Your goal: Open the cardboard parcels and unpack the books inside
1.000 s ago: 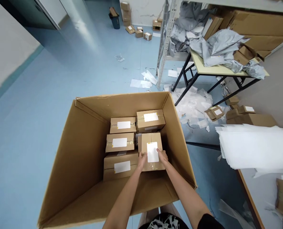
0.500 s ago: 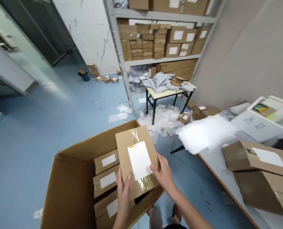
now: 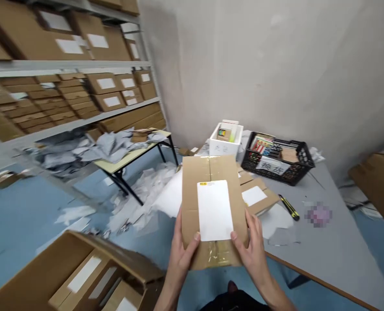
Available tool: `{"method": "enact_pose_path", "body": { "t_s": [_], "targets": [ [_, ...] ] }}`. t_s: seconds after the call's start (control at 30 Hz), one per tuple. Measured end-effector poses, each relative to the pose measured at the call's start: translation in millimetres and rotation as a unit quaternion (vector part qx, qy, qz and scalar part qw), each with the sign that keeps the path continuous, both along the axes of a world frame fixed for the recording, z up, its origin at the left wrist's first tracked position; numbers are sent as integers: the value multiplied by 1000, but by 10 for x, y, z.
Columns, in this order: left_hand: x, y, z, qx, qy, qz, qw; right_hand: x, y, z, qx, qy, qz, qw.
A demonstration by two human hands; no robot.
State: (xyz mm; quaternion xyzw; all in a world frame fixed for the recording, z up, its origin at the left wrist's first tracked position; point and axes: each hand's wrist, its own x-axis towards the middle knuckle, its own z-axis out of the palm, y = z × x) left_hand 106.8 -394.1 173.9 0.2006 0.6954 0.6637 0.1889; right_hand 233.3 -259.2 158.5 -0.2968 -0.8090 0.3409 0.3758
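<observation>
A flat cardboard box (image 3: pixel 190 207) with a white label (image 3: pixel 215 211) and clear tape across its seams is held up in front of me. My left hand (image 3: pixel 182 255) grips its left edge, thumb on the face near the label's lower corner. On the opposite edge my right hand (image 3: pixel 252 242) is closed, its thumb beside the label too. The fingers behind the box are hidden. At lower left stands a large open carton (image 3: pixel 42 268), with several labelled boxes inside. Behind the held box, another labelled box (image 3: pixel 266 201) lies on the grey table (image 3: pixel 337 255).
A black crate (image 3: pixel 277 160) and a white bin (image 3: pixel 226 142) stand at the table's back. A yellow-black utility knife (image 3: pixel 289 207) lies on it. Left are a small table (image 3: pixel 130 155) heaped with grey bags, shelves (image 3: pixel 71 65) of boxes, and wrapping scattered across the floor.
The view has swung right, from over the large carton towards the grey table. The held box has come along, now upright and squarer to me, with both hands still on it.
</observation>
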Motion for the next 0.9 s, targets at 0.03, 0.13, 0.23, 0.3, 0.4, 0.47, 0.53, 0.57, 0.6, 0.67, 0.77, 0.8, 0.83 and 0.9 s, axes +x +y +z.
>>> {"method": "enact_pose_path", "body": {
  "t_s": [0.03, 0.13, 0.23, 0.3, 0.4, 0.47, 0.53, 0.57, 0.6, 0.67, 0.77, 0.8, 0.83, 0.9],
  "targets": [
    [73, 286, 4, 8, 0, -40, 999, 155, 203, 1, 0, -2, -36, 999],
    [334, 1060, 21, 22, 7, -144, 989, 611, 722, -7, -10, -19, -135, 991],
    [599, 1677, 29, 19, -7, -245, 969, 1014, 1088, -42, -23, -34, -223, 974],
    [740, 2009, -11, 19, -14, -298, 954, 1223, 1260, -100, -28, -44, -271, 961],
    [879, 2415, -192, 10, -7, -358, 934, 1430, 1447, -270, -51, -53, -328, 942],
    [938, 2633, -377, -2, -4, -386, 922, 1510, 1543, -442, -85, -54, -355, 929],
    [989, 2804, -560, -15, 4, -409, 912, 1566, 1619, -648, -124, -52, -378, 916],
    [1018, 2872, -636, -21, 14, -419, 908, 1590, 1647, -756, -142, -51, -389, 909],
    [1050, 2927, -694, -27, 30, -429, 903, 1615, 1668, -862, -160, -49, -403, 899],
    [1128, 3005, -758, -38, 72, -450, 889, 1675, 1685, -1053, -197, -40, -432, 879],
    [1263, 3068, -775, -54, 115, -484, 866, 1803, 1648, -1243, -237, -15, -460, 856],
    [1306, 3084, -783, -57, 118, -493, 860, 1855, 1627, -1278, -242, -10, -465, 851],
    [1346, 3101, -802, -57, 116, -502, 855, 1908, 1608, -1303, -245, -8, -469, 848],
    [1411, 3143, -886, -54, 107, -516, 848, 2007, 1592, -1341, -245, -14, -480, 842]
  ]
}}
